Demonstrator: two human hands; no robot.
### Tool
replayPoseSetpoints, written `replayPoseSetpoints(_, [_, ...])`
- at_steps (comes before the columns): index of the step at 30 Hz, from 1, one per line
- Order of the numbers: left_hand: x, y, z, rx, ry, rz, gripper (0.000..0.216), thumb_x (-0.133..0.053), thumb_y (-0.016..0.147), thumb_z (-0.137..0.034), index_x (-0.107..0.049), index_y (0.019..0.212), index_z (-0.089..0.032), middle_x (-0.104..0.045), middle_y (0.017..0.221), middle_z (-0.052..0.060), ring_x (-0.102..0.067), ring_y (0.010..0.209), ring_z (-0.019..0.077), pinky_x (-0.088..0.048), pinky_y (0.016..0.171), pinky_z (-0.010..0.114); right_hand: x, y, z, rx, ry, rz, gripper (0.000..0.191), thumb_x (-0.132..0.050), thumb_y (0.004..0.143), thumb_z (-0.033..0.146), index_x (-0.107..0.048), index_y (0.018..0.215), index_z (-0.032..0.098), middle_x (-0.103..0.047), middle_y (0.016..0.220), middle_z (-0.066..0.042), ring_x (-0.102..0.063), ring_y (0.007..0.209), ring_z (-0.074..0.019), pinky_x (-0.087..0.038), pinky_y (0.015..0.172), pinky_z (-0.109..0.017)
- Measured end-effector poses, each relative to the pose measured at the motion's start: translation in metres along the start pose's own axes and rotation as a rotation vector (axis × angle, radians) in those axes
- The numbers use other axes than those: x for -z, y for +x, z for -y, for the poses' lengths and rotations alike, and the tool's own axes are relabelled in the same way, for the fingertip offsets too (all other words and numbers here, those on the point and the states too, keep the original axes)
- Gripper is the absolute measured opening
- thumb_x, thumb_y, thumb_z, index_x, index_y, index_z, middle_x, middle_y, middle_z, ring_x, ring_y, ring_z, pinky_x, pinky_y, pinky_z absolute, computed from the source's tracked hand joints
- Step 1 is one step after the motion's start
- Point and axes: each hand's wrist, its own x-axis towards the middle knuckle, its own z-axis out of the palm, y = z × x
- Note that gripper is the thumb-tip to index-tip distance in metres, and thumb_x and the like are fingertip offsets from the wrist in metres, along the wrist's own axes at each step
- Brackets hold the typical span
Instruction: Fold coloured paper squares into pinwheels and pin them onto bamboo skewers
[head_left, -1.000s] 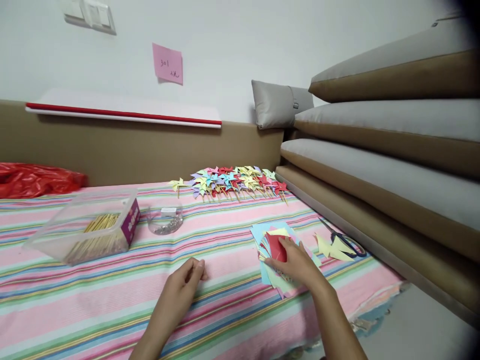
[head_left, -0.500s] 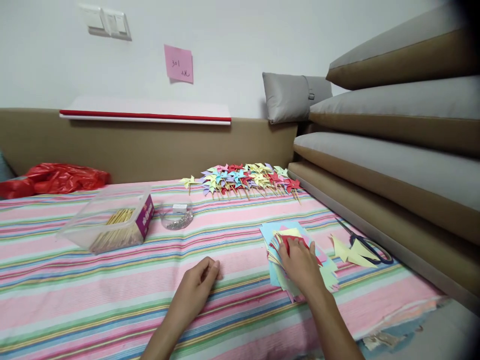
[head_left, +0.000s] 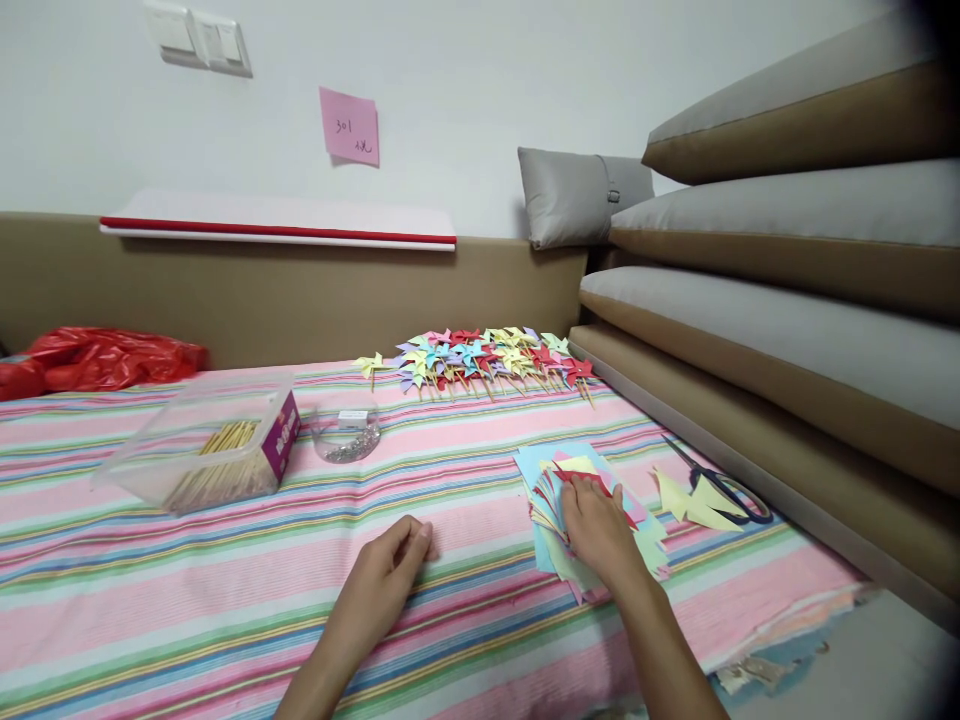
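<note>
My right hand (head_left: 598, 525) lies palm down on a stack of coloured paper squares (head_left: 559, 560), its fingers stretched over a red paper sheet (head_left: 581, 470) on top. Part of the red sheet is hidden under the hand. Yellow, blue, pink and green edges fan out around it. My left hand (head_left: 392, 565) rests on the striped cloth (head_left: 465, 540), its fingers curled in and nothing visible in them. To the right of the stack are cut yellow paper pieces (head_left: 694, 503) and dark-handled scissors (head_left: 731, 490), partly overlapping.
Several paper pinwheels (head_left: 480, 355) on sticks lie at the back. At the left stand a clear box (head_left: 176, 435) of wooden sticks (head_left: 232, 470) and a round clear container (head_left: 346, 440) of small metal pieces. Stacked cushions (head_left: 765, 320) line the right side; a red plastic bag (head_left: 112, 358) lies far left.
The view has turned slightly, so the scene sits a little further left. My right hand stays on the paper stack, and the red sheet's visible part looks narrower. The left hand has hardly moved.
</note>
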Motion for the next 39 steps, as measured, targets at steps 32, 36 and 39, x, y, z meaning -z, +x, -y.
replayPoseSetpoints(32, [-0.003,0.011,-0.025,0.053,-0.696,-0.104,0.053,-0.057,0.093,-0.055,-0.058,0.133,-0.020,-0.067,0.134,0.013,-0.065,0.115,0.0280,-0.050,0.098,0.040,0.010,-0.012,0.109,-0.070,1.972,0.257,0.029,-0.076,0.083,0.042,-0.073,0.106,0.023,-0.078,0.107,-0.003,-0.072,0.095,-0.0197,-0.057,0.080,-0.029])
replayPoseSetpoints(36, [0.007,0.009,-0.026,0.102,-0.793,-0.177,0.048,-0.073,0.085,-0.044,-0.065,0.125,-0.018,-0.074,0.122,0.012,-0.068,0.109,0.0292,-0.053,0.093,0.038,-0.002,-0.018,0.132,-0.043,1.876,0.374,0.032,-0.070,0.087,0.047,-0.073,0.110,0.025,-0.077,0.108,-0.003,-0.071,0.097,-0.0223,-0.057,0.081,-0.032])
replayPoseSetpoints(39, [0.011,0.008,-0.023,0.160,-0.805,-0.195,0.039,-0.075,0.084,-0.042,-0.071,0.111,-0.015,-0.078,0.108,0.012,-0.072,0.096,0.0276,-0.055,0.087,0.036,-0.005,-0.019,0.137,-0.043,1.789,0.371,0.036,-0.067,0.089,0.050,-0.072,0.115,0.025,-0.076,0.112,-0.004,-0.069,0.102,-0.0242,-0.057,0.081,-0.032])
